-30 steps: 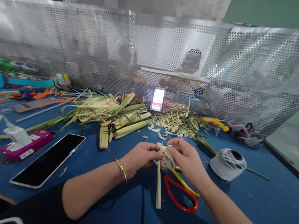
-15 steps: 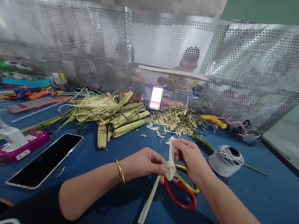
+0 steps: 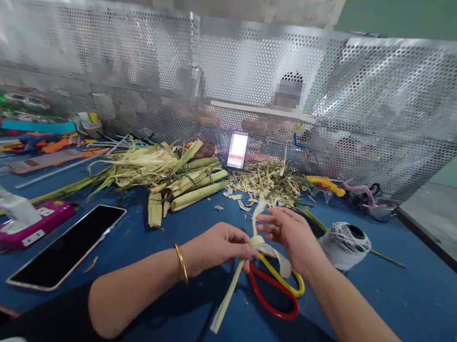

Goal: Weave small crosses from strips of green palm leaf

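Observation:
My left hand (image 3: 227, 244) pinches a pale, flat plant-leaf strip (image 3: 226, 305) at its knotted middle. One tail of the strip hangs down toward the table, one end sticks up, and a loose piece curls to the right. Beside the raised end is my right hand (image 3: 283, 233), its fingers loosely bent and apart; whether the fingertips touch the strip I cannot tell. Beneath the hands lie scissors with red and yellow handles (image 3: 281, 314); their blades are hidden.
Husked stalks and leaves (image 3: 194, 189) lie beyond my hands, next to a heap of shavings (image 3: 270, 181). A white string spool (image 3: 339, 254) stands at right. A phone (image 3: 69, 246) and a purple power strip (image 3: 35, 226) are at left. A perforated metal screen (image 3: 239, 56) crosses behind; people sit beyond it.
My right fingers have loosened from the strip's upper end and spread. The knot looks looser, with a piece now curling out to the right. My left hand keeps its pinch.

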A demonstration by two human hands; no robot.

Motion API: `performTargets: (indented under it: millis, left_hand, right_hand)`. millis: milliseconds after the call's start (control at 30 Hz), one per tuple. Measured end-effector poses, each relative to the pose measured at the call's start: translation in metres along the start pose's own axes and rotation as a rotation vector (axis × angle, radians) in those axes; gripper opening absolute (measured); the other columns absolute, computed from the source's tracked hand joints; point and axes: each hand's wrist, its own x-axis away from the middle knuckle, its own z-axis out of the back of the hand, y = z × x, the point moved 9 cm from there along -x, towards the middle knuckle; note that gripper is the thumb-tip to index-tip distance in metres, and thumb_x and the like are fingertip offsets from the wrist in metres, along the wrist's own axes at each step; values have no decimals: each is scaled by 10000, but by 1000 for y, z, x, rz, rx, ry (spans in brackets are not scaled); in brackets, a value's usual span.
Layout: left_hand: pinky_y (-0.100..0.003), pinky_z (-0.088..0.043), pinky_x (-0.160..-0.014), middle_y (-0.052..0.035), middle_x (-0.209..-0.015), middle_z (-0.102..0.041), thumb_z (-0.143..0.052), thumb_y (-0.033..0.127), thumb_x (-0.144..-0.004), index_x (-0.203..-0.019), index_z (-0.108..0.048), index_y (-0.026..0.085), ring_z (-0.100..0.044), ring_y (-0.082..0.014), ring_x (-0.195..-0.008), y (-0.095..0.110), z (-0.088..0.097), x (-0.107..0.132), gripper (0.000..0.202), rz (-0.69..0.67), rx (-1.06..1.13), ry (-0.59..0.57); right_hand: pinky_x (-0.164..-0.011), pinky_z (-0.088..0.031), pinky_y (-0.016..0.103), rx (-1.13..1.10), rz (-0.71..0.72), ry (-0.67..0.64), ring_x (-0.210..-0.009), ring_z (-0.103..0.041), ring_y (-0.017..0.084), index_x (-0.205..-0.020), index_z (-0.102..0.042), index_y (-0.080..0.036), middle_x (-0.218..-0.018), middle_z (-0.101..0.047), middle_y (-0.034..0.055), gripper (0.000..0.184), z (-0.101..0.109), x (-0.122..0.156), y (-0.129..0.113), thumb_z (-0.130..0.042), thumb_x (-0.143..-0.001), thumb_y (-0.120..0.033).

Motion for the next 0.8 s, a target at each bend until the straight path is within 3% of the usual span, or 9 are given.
performTargets:
  millis: [133, 200, 267, 467, 533, 600, 667, 733, 800]
  left_hand:
    - [-228, -171, -441, -23, -597, -638, -695, 362, -665, -695, -698, 134, -311, -47, -424, -1, 17, 0, 230, 38, 91, 149]
    - [-232, -147, -431, -29, -629, -653, -703, 386, -655, -701, -698, 132, -294, -39, -408, -1, 23, -1, 258, 33, 104, 187]
    - [-232, -142, -429, -32, -636, -660, -705, 403, -656, -702, -698, 131, -288, -33, -400, -2, 26, -1, 277, 33, 103, 203]
    - [-219, -163, -421, -32, -610, -659, -718, 374, -644, -695, -697, 120, -309, -28, -397, -7, 23, -3, 260, 33, 105, 198]
    - [-213, -164, -407, -40, -644, -674, -710, 386, -659, -715, -694, 119, -332, -28, -390, -8, 24, -3, 273, 39, 119, 216]
    - [-206, -184, -395, -57, -712, -695, -706, 407, -670, -719, -681, 120, -382, -34, -401, -11, 28, -3, 292, 49, 144, 252]
    - [-199, -229, -393, -65, -752, -697, -718, 422, -661, -701, -662, 120, -451, -49, -440, -13, 32, -3, 310, 49, 178, 300]
    - [-194, -281, -406, -35, -665, -656, -746, 429, -629, -658, -631, 124, -481, -63, -463, -15, 35, -3, 328, 28, 236, 345]
    - [-191, -321, -433, 14, -563, -576, -758, 429, -615, -640, -602, 135, -475, -67, -464, -16, 33, -4, 334, 14, 323, 344]
  right_hand:
    - [-677, -448, 289, 376, 121, -255, -693, -603, 151, -779, -619, -171, -760, -675, 41, 316, -14, 6, -15, -547, -826, -476]
    - [-696, -434, 289, 531, 205, -427, -702, -583, 148, -741, -630, -168, -727, -659, 27, 341, -25, 14, -18, -547, -829, -486]
    - [-677, -420, 282, 615, 257, -514, -667, -566, 141, -713, -628, -168, -672, -643, 11, 313, -30, 19, -18, -565, -821, -455]
    - [-623, -410, 285, 679, 261, -450, -567, -549, 147, -648, -600, -178, -547, -604, -5, 232, -24, 4, -6, -528, -802, -335]
    - [-637, -416, 303, 803, 328, -301, -610, -574, 171, -659, -602, -180, -599, -630, 20, 231, -16, 1, -12, -488, -826, -293]
    - [-691, -418, 340, 964, 566, -50, -739, -601, 212, -775, -640, -176, -771, -674, 70, 211, -10, 12, -37, -468, -854, -270]
    - [-766, -402, 372, 1086, 929, 110, -881, -588, 242, -940, -651, -179, -942, -669, 104, 208, -22, 44, -65, -468, -885, -261]
    - [-773, -387, 360, 1175, 1233, -28, -851, -580, 216, -926, -649, -191, -876, -659, 77, 195, -53, 79, -68, -457, -913, -225]
    - [-753, -385, 349, 1287, 1369, -253, -750, -563, 183, -849, -632, -198, -784, -638, 36, 181, -82, 102, -53, -463, -912, -179]
